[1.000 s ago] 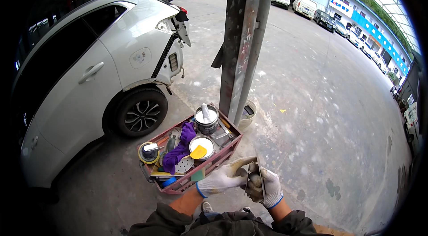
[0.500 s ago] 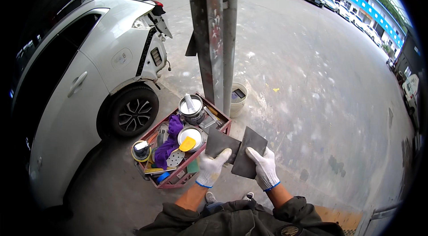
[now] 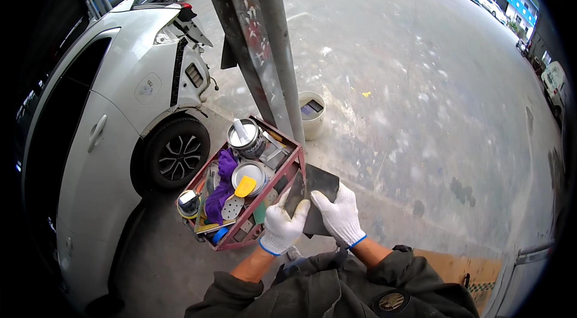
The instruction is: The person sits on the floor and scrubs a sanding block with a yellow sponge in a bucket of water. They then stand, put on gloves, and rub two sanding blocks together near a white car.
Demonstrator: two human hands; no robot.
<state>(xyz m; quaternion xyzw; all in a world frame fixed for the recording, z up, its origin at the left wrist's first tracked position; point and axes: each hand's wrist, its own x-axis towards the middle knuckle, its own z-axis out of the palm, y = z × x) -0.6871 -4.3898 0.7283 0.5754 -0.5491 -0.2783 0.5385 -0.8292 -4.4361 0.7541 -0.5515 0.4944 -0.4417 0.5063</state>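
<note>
My left hand [image 3: 283, 227], in a white knit glove with a blue cuff, pinches a dark grey flat sheet [image 3: 294, 194] between thumb and fingers. My right hand [image 3: 342, 215], gloved alike, grips a second dark rectangular sheet [image 3: 324, 182]. The two sheets overlap in front of my body, the left one tilted across the edge of the right one. Their material cannot be made out. Both thumbs lie on the sheets' near faces; most of the other fingers are hidden. The red tool cart [image 3: 296, 157] stands just beyond my left hand.
The cart carries an open can [image 3: 249, 175] with a yellow spreader [image 3: 245, 186], a larger can [image 3: 245, 141], a purple cloth [image 3: 217, 199] and a perforated disc [image 3: 232, 207]. A steel post [image 3: 255, 42] and white bucket [image 3: 313, 126] stand behind. A partly dismantled white car [image 3: 129, 66] is left.
The two sheets, held more side by side before, now overlap more. My hands have come closer together, and the view has shifted to the right.
</note>
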